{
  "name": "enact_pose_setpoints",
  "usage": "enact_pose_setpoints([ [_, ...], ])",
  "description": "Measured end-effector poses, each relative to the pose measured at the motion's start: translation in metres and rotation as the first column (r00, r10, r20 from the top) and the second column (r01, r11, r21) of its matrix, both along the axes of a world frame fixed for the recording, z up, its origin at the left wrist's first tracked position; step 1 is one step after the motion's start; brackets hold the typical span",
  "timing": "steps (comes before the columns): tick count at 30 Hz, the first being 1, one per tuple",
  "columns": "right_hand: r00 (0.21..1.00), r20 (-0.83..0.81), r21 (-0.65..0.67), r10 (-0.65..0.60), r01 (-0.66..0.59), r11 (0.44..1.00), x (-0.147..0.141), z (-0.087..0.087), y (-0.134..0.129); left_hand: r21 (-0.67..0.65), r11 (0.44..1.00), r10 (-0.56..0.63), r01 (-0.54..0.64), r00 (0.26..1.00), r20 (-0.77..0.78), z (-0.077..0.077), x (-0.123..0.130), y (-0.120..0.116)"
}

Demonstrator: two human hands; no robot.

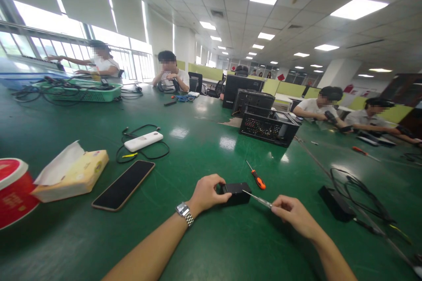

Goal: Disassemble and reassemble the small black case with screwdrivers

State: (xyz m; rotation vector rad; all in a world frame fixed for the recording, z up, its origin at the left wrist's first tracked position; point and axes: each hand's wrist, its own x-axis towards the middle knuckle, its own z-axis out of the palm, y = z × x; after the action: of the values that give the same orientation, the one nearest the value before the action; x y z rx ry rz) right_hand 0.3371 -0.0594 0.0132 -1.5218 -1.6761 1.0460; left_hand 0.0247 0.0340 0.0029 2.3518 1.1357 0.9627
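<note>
A small black box (238,194) lies on the green table (211,246) in front of me. My left hand (207,194), with a silver watch on its wrist, grips the left end of the box between thumb and fingers. My right hand (292,211) pinches the handle of a thin screwdriver (260,200) with a clear handle. Its tip touches or nearly touches the top of the box near the right end. Just beyond the box lies an orange and black screwdriver (257,179).
Left are a phone (123,185), a tissue pack (75,178), a red tub (15,193) and a white device (143,141) with cable. A black adapter (336,203) with cables lies right. Computer cases (268,127) and a green basket (82,92) stand farther back; several people sit around.
</note>
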Motion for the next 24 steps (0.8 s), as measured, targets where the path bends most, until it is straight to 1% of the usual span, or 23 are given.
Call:
enact_pose_setpoints([
  [4, 0.999, 0.009, 0.049, -0.032, 0.032, 0.998, 0.001, 0.003, -0.002, -0.011, 1.0, 0.01, -0.01, 1.0, 0.007, 0.001, 0.0, -0.002],
  [8, 0.999, 0.002, 0.049, -0.045, 0.045, 0.998, 0.0, 0.005, -0.004, -0.015, 1.0, 0.025, -0.025, 1.0, 0.017, 0.001, 0.002, -0.002],
  [13, 0.999, 0.001, 0.051, -0.05, 0.049, 0.997, -0.004, 0.008, -0.005, -0.021, 0.999, 0.045, -0.045, 0.999, 0.03, -0.003, 0.003, 0.0],
  [17, 0.998, 0.037, 0.073, -0.059, 0.056, 0.996, -0.005, 0.007, -0.005, -0.025, 0.998, 0.053, -0.052, 0.998, 0.03, -0.002, 0.003, -0.001],
  [20, 0.989, 0.12, 0.146, -0.091, 0.073, 0.987, -0.007, 0.007, -0.006, -0.031, 0.998, 0.05, -0.049, 0.998, 0.028, 0.001, 0.004, -0.003],
  [22, 0.971, 0.201, 0.236, -0.127, 0.078, 0.969, -0.013, 0.007, -0.007, -0.032, 0.999, 0.044, -0.043, 0.999, 0.027, 0.004, 0.005, -0.006],
  [24, 0.939, 0.291, 0.352, -0.183, 0.073, 0.933, -0.024, 0.008, -0.009, -0.03, 0.999, 0.042, -0.041, 0.999, 0.026, 0.005, 0.006, -0.008],
])
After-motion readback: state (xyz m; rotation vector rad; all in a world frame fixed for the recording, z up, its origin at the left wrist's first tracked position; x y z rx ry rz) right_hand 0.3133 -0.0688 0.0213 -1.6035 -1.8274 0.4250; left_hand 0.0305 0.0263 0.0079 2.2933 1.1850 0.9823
